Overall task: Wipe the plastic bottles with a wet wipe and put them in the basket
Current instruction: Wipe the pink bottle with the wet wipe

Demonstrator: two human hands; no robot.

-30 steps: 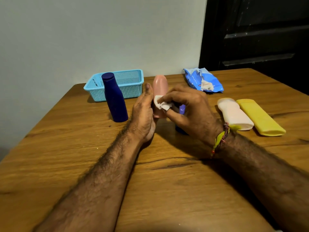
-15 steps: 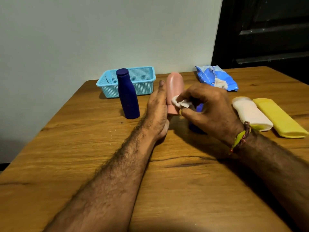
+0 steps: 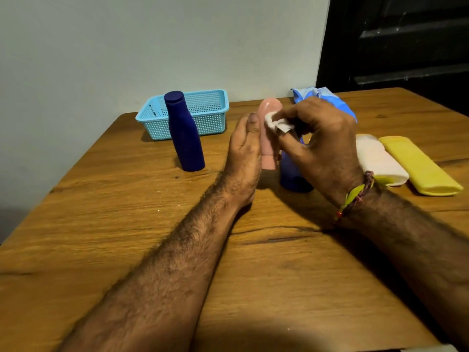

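Basket [image 3: 203,115] seemingly behind bottle [image 3: 186,138].

both forearms are bare and hairy; the right wrist wears a braided thread band [image 3: 355,196] with yellow-green and red bits.

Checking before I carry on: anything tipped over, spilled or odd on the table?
No spills. The white bottle and yellow bottle lie on their sides right of the hands; the dark blue bottle stands upright. The basket looks empty.
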